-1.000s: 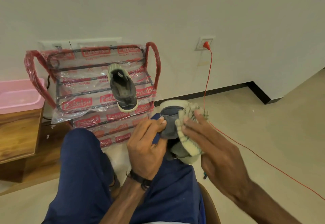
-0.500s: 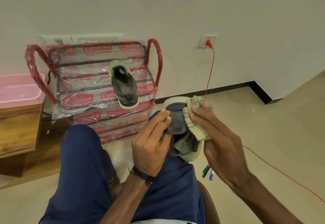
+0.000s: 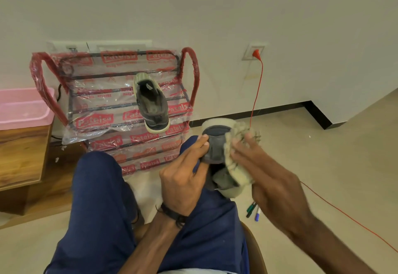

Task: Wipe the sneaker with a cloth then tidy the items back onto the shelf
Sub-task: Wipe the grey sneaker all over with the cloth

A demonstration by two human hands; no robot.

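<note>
Sneaker: grey, pale-soled, propped on the seated person's right knee with the toe pointing away toward the wall. The left hand steadies it, fingers extended along the near side of the upper and thumb tucked behind, so the hold reads as a light pinch rather than a full wrap. The right hand presses a pale, bunched cloth against the opposite side of the upper, fingers curled over the fabric. Step in hand, by judgement: wiping; tidying has not begun. A matching second sneaker already sits on a middle rail of the plastic-wrapped red shelf, directly ahead and just beyond the knees. The next move likely calls for rotating the shoe to expose any unwiped areas, with the cloth kept flat against the surface. Afterwards, the shoe must be set on a rail beside its pair; the loose plastic wrap may let it slide. Markers lie on the floor near the chair.
</note>
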